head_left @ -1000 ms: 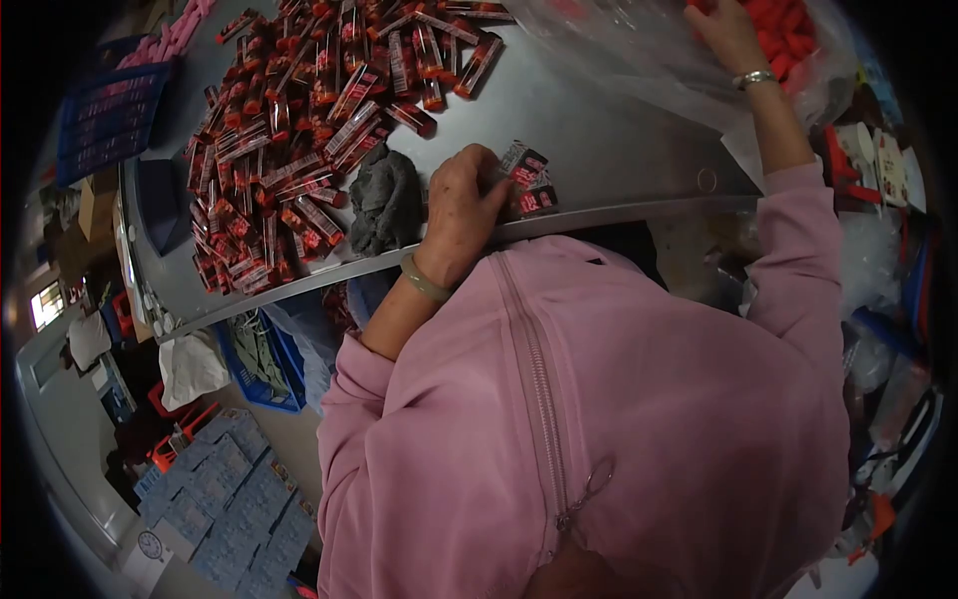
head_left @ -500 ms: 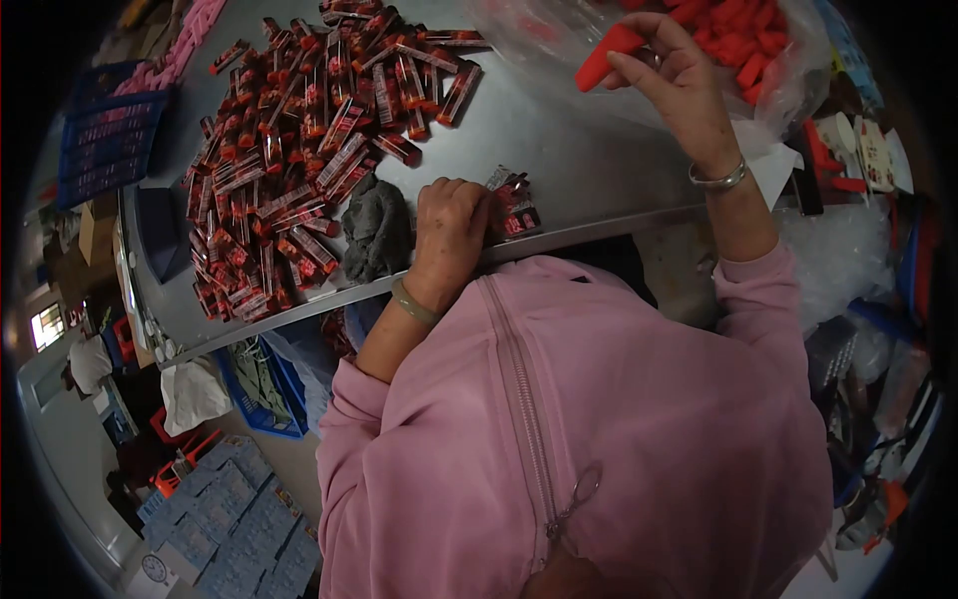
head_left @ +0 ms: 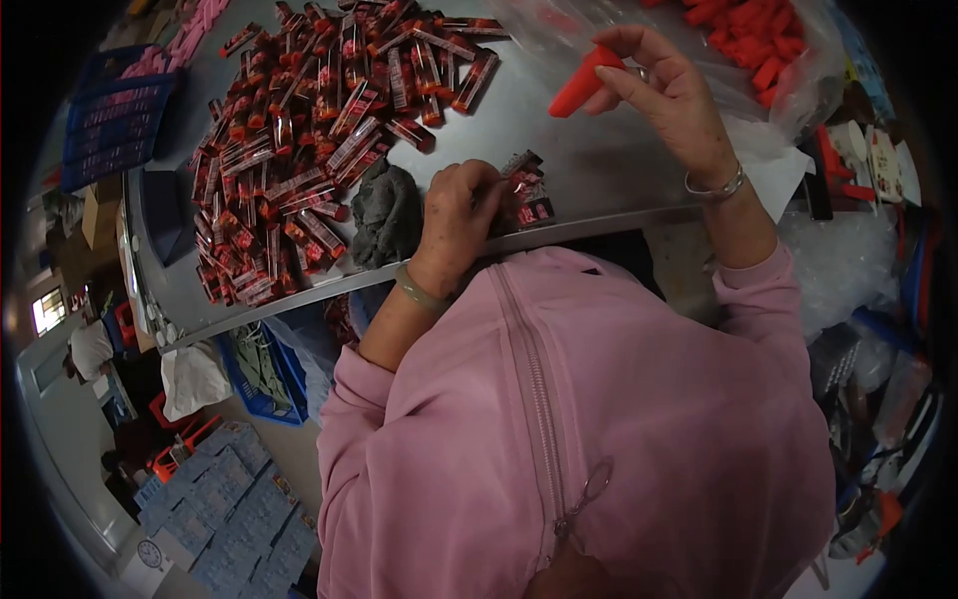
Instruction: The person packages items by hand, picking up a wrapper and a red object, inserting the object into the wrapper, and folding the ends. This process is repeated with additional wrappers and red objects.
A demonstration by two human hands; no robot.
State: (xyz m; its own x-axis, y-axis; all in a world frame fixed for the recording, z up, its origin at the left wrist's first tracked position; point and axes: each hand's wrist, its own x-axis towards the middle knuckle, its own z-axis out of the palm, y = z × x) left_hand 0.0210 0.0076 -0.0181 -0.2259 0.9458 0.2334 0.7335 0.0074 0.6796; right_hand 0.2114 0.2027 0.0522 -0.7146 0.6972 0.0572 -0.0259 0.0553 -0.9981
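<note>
My right hand pinches a red tapered piece between thumb and fingers, above the table and clear of it. The piece tilts down to the left. My left hand rests at the table's near edge, fingers curled and pressed together against the left side of some small clear-and-red printed wrappers. Its fingertips are partly hidden, so I cannot make out what is between them. Just left of that hand lies a crumpled dark grey cloth. Beyond it spreads a large heap of small red printed packs.
A clear plastic bag at the back right holds many red pieces. The metal table has a raised near edge. Blue baskets stand at the far left and below the table. Stacked light-blue boxes sit lower left.
My right hand has lowered slightly with the red piece, which now points more to the left. My left hand stays by the wrappers. The whole view has shifted a little.
</note>
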